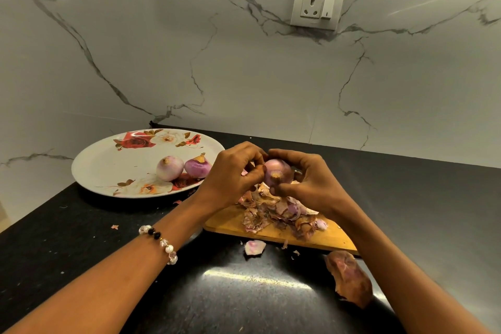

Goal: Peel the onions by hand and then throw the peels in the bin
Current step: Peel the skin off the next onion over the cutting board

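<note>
My right hand (306, 179) grips a purple onion (278, 174) above the wooden board, root end toward me. My left hand (233, 173) is curled against the onion's left side and pinches at its skin. Under both hands a heap of dry onion peels (276, 214) lies on the cutting board (333, 238). Two peeled onions, one pale (170, 167) and one purple (197, 167), sit on the flowered plate (108, 168) to the left.
Loose peels lie on the black counter (81, 238): a pale piece (254, 247) in front of the board and a large brown one (348, 280) at the lower right. The marble wall carries a socket (317, 7). No bin is in view.
</note>
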